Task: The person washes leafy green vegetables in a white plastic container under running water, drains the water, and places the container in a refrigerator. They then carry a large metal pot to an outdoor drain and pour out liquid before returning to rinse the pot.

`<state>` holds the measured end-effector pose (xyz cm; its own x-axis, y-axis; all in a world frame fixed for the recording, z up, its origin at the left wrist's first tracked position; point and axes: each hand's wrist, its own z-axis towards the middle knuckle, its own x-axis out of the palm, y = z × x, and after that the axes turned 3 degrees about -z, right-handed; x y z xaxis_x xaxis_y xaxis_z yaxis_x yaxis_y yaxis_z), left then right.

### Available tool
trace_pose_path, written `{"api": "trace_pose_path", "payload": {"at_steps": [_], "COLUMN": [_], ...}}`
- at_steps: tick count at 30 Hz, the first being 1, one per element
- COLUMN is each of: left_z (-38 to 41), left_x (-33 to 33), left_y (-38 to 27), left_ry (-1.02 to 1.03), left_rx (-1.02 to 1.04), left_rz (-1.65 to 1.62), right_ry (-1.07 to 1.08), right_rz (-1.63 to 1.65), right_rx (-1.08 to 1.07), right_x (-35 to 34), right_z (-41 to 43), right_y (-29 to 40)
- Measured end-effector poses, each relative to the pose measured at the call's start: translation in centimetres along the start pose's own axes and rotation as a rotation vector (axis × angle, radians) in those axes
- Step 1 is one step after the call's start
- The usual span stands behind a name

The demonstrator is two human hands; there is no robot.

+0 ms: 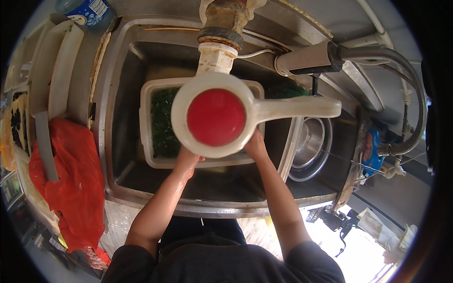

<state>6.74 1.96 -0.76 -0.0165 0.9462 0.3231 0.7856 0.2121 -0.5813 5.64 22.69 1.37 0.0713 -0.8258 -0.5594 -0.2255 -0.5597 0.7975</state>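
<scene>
Close to the camera, a white plastic tap valve with a red round cap (216, 117) and a long lever (299, 107) covers much of the view. Below it, a white plastic basin (150, 164) sits in the stainless steel sink (118, 106). Dark leafy greens (164, 127) lie in the basin, seen left of the valve. My left hand (189, 160) reaches over the basin's near side, its fingers hidden behind the valve. My right hand (255, 144) reaches in at the right, mostly covered too. What either hand holds is hidden.
At right, a thin water stream (339, 157) runs toward a metal bowl (309, 141) inside a wider basin. A curved metal spout (421, 95) arches above. At left, a knife blade (46, 148) lies against a red plastic bag (72, 177). A blue-labelled bottle (88, 14) stands far left.
</scene>
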Motion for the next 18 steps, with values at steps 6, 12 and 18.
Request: {"api": "trace_pose_path", "payload": {"at_steps": [6,12,18], "left_z": [-0.6,-0.8,-1.0], "left_x": [3.9,2.5,0.9], "left_y": [-0.4,-1.1,-1.7], "left_ry": [0.07,-0.008,-0.027], "left_rx": [0.062,0.121,0.047], "left_rz": [-0.092,-0.042,-0.064], "right_ry": [-0.016,0.065,0.14], "right_rz": [0.112,0.883,1.313], "right_rx": [0.008,0.566,0.708], "right_x": [-0.2,0.3,-0.4], "right_z": [-2.6,-3.4,-3.6], "right_y": [3.6,2.2,1.2]}}
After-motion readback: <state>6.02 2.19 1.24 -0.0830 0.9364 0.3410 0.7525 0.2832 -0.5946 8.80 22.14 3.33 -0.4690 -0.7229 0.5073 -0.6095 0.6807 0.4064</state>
